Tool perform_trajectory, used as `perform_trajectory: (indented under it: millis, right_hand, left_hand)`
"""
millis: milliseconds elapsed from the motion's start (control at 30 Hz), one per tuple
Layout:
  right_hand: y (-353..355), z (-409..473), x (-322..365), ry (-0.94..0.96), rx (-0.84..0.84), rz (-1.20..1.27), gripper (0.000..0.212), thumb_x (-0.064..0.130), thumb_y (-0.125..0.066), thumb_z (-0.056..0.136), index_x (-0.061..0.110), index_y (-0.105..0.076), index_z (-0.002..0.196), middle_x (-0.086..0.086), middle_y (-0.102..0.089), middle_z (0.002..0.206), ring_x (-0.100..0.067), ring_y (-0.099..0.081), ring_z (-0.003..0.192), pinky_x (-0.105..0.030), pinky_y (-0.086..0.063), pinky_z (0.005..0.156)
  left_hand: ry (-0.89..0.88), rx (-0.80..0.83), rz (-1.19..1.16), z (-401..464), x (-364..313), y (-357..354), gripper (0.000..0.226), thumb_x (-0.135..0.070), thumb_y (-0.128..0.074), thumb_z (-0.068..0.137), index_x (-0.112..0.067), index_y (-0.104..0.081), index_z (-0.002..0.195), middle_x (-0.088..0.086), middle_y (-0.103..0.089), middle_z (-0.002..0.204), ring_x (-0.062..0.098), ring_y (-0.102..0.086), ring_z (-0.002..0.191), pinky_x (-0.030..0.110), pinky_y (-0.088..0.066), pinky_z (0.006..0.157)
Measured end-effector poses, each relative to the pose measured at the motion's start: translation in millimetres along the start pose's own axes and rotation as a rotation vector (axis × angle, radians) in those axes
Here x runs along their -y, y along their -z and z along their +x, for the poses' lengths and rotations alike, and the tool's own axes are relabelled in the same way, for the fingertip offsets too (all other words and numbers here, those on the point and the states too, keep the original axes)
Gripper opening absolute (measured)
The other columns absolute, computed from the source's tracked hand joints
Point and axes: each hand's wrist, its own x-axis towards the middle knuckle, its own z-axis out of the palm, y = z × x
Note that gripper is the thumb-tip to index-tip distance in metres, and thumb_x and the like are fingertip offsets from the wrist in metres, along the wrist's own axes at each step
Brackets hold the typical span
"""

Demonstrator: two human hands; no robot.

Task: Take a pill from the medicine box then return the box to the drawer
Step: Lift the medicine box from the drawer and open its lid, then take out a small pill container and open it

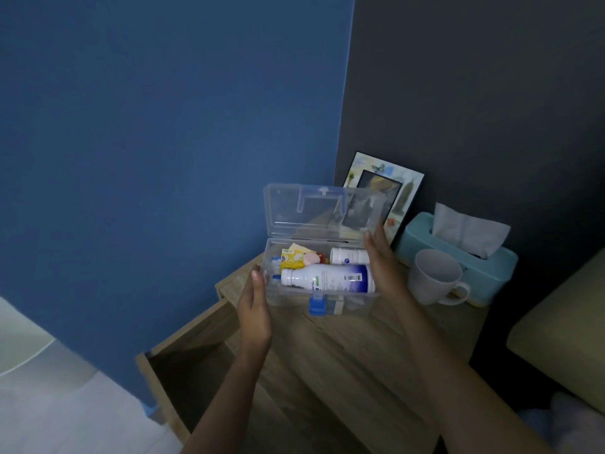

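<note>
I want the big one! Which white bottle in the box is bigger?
The front white bottle, lying on its side with a dark blue label and barcode. The other white bottle behind it is smaller.

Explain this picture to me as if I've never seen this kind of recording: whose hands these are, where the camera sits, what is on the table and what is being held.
There is no machine here. A person wears a camera on the head, so the single picture looks forward and down at their own two bare hands. The left hand and the right hand rest flat against the two ends of a clear plastic medicine box standing on a wooden bedside table. Its lid is open and upright. Inside lie a large white bottle, a smaller white bottle and some yellow packets. To the right stand a white mug, a teal tissue box and a picture frame. The table's drawer is pulled open at the left.
</note>
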Motion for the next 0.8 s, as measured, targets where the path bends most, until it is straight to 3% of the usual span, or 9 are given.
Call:
perform_trajectory:
  millis: [67, 133, 200, 300, 400, 433, 533, 667, 800]
  right_hand:
    - [4, 13, -7, -0.062, 0.019, 0.050, 0.066, 0.054, -0.038, 0.096, 0.036, -0.011, 0.153, 0.005, -0.020, 0.161, -0.016, -0.026, 0.145, -0.038, -0.027, 0.117]
    - [3, 20, -13, -0.081, 0.034, 0.071, 0.065, 0.047, -0.042, 0.097, 0.031, -0.014, 0.153, 0.003, -0.021, 0.161, -0.015, -0.029, 0.144, -0.036, -0.034, 0.113]
    - [2, 23, -17, -0.091, 0.036, 0.124, 0.063, 0.035, -0.044, 0.099, 0.027, -0.015, 0.154, 0.003, -0.021, 0.161, -0.006, -0.034, 0.135, -0.019, -0.045, 0.095]
    - [-1, 24, -21, -0.131, 0.025, 0.236, 0.059, 0.022, -0.044, 0.100, 0.022, -0.018, 0.153, 0.001, -0.021, 0.161, -0.004, -0.039, 0.126, -0.010, -0.052, 0.076]
    - [-2, 23, -19, -0.161, 0.003, 0.284, 0.056, 0.015, -0.042, 0.101, 0.020, -0.022, 0.152, -0.002, -0.028, 0.158, 0.002, -0.053, 0.101, -0.006, -0.051, 0.057]
    - [-1, 22, -19, -0.167, 0.000, 0.298, 0.055, 0.014, -0.042, 0.100, 0.020, -0.023, 0.152, -0.002, -0.029, 0.157, 0.002, -0.055, 0.099, -0.010, -0.053, 0.061]
    - [0, 13, -21, -0.169, -0.007, 0.345, 0.055, 0.011, -0.040, 0.101, 0.020, -0.023, 0.152, 0.003, -0.031, 0.155, -0.012, -0.053, 0.123, -0.029, -0.055, 0.085]
    - [-6, -7, -32, -0.169, -0.035, 0.319, 0.053, 0.012, -0.037, 0.102, 0.020, -0.024, 0.152, 0.004, -0.044, 0.135, 0.005, -0.067, 0.083, -0.013, -0.055, 0.056]
    - [-10, -15, -40, -0.167, -0.072, 0.337, 0.051, 0.015, -0.036, 0.103, 0.021, -0.024, 0.152, -0.001, -0.039, 0.150, -0.002, -0.058, 0.098, -0.014, -0.054, 0.066]
  left_hand:
    - [0.001, 0.004, 0.009, 0, 0, 0, 0.058, -0.051, -0.027, 0.097, -0.019, -0.039, 0.144, 0.002, -0.044, 0.149, 0.003, -0.039, 0.125, 0.025, -0.030, 0.101]
    - [-0.004, 0.001, 0.018, 1, 2, 0, 0.057, -0.050, -0.026, 0.098, -0.020, -0.039, 0.145, 0.001, -0.042, 0.150, 0.003, -0.038, 0.127, 0.025, -0.029, 0.102]
    - [0.007, 0.000, 0.022, 1, 4, 0, 0.057, -0.051, -0.026, 0.098, -0.022, -0.038, 0.145, 0.000, -0.040, 0.151, 0.008, -0.036, 0.134, 0.026, -0.028, 0.104]
    - [0.021, 0.002, 0.024, 2, 7, -1, 0.056, -0.051, -0.026, 0.098, -0.024, -0.037, 0.146, -0.002, -0.038, 0.153, 0.014, -0.033, 0.140, 0.028, -0.026, 0.106]
    - [0.013, -0.001, 0.020, 1, 9, -1, 0.054, -0.047, -0.026, 0.099, -0.023, -0.036, 0.146, -0.002, -0.037, 0.153, 0.014, -0.033, 0.141, 0.028, -0.025, 0.108]
    - [0.006, -0.001, 0.021, 0, 9, 0, 0.054, -0.047, -0.026, 0.099, -0.022, -0.036, 0.146, -0.002, -0.037, 0.153, 0.013, -0.032, 0.141, 0.027, -0.025, 0.108]
    - [0.004, 0.010, 0.025, 2, 10, 0, 0.054, -0.045, -0.027, 0.100, -0.021, -0.035, 0.147, -0.002, -0.037, 0.153, 0.013, -0.032, 0.142, 0.026, -0.025, 0.108]
    - [-0.067, 0.001, 0.120, 1, 7, -1, 0.059, -0.049, -0.039, 0.095, -0.023, -0.033, 0.147, -0.003, -0.035, 0.154, 0.013, -0.030, 0.142, 0.026, -0.028, 0.107]
    - [-0.334, -0.020, 0.278, 15, -14, -14, 0.047, -0.045, -0.051, 0.092, -0.022, -0.053, 0.134, -0.003, -0.052, 0.140, 0.008, -0.044, 0.130, 0.013, -0.035, 0.102]
